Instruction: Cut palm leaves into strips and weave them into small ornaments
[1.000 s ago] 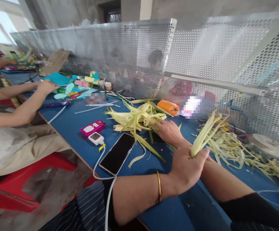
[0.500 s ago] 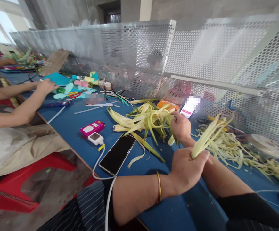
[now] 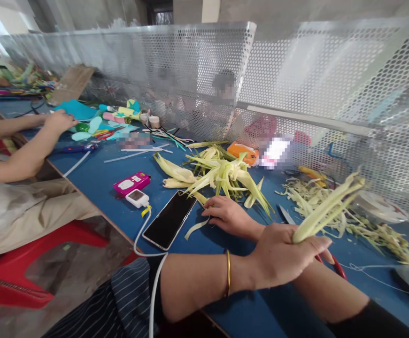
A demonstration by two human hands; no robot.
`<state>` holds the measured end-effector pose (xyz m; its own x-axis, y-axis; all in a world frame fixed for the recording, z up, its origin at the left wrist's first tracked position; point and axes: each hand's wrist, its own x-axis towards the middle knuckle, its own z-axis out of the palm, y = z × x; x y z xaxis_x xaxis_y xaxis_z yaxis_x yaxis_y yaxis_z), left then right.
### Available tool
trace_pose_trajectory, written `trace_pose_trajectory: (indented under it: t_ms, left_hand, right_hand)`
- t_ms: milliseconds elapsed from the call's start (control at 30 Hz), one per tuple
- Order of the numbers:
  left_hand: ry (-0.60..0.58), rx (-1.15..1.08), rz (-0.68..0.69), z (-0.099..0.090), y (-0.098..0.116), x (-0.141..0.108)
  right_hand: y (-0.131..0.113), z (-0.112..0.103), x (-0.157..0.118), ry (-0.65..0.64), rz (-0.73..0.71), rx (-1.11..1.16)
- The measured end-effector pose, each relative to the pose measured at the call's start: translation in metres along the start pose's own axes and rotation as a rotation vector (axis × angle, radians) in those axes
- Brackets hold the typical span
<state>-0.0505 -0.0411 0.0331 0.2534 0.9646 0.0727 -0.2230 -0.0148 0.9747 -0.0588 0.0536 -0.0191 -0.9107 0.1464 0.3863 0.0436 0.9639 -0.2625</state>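
Note:
My left hand (image 3: 285, 256), with a gold bangle on its wrist, is closed around a bundle of pale green corn husk (image 3: 326, 209) that points up and to the right. Beneath and beyond it, my right hand (image 3: 227, 213) reaches to the left, fingers apart, over a husk strip (image 3: 197, 227) at the table. Its fingertips are near the end of a long leaf, and no held object shows. A pile of husks (image 3: 225, 173) lies just behind it. Red-handled scissors (image 3: 340, 268) are partly hidden by my left hand and right forearm.
A black-screened phone (image 3: 171, 220), a pink device (image 3: 132, 183) and a white cable lie left. Shredded husk (image 3: 310, 202) and a tape roll (image 3: 380, 206) are right. Perforated metal (image 3: 197, 70) stands behind. Another person's hand (image 3: 59, 122) is far left.
My right hand has left the husk pile and moved left and nearer, to beside the black-screened phone. The scissors have come into view. My left hand, still holding husk, has shifted slightly right.

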Motion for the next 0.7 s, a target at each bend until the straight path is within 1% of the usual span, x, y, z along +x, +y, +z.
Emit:
trace_pose_trajectory:
  t_ms: [67,100,167,233,300,333,367,400,433,500,533,567,600,667,700]
  left_hand:
    - [-0.017,-0.086,-0.031,-0.001,0.002,0.0]
    - [-0.019,-0.138,-0.05,-0.002,0.003,0.001]
    - [-0.018,-0.222,-0.081,-0.004,0.005,0.003]
    - [-0.008,-0.24,-0.084,-0.005,0.007,0.005]
    - [0.029,-0.212,-0.057,-0.006,0.007,0.007]
    - [0.063,-0.203,-0.042,-0.007,0.007,0.008]
    - [0.113,-0.212,-0.018,-0.008,0.007,0.01]
    - [0.154,-0.234,-0.007,-0.01,0.007,0.013]
    - [0.243,-0.239,0.016,-0.012,0.007,0.015]
    - [0.389,-0.188,0.067,-0.018,0.006,0.021]
    - [0.427,-0.127,0.09,-0.022,0.006,0.024]
    - [0.43,-0.038,0.104,-0.025,0.006,0.027]
    - [0.402,0.07,0.105,-0.028,0.005,0.029]
    - [0.264,0.324,0.05,-0.031,0.003,0.03]
    - [0.167,0.438,0.005,-0.032,0.001,0.03]
  right_hand:
    - [-0.004,0.006,0.0,0.042,0.042,0.107]
    - [-0.005,0.005,-0.001,0.091,0.092,0.196]
    - [-0.005,-0.002,-0.008,0.228,0.27,0.434]
    - [-0.003,-0.016,-0.022,0.371,0.493,0.652]
    - [-0.002,-0.035,-0.042,0.49,0.603,0.7]
    - [-0.003,-0.045,-0.053,0.609,0.708,0.746]
    - [-0.005,-0.055,-0.065,0.678,0.786,0.767]
    - [-0.008,-0.064,-0.077,0.698,0.847,0.779]
    - [-0.012,-0.072,-0.089,0.71,0.901,0.786]
    - [-0.023,-0.086,-0.11,0.657,0.973,0.788]
    - [-0.03,-0.091,-0.12,0.62,1.004,0.791]
    - [-0.036,-0.096,-0.128,0.575,1.033,0.795]
    - [-0.043,-0.1,-0.136,0.532,1.06,0.794]
    - [-0.055,-0.105,-0.148,0.46,1.102,0.776]
    - [-0.06,-0.107,-0.152,0.436,1.112,0.76]
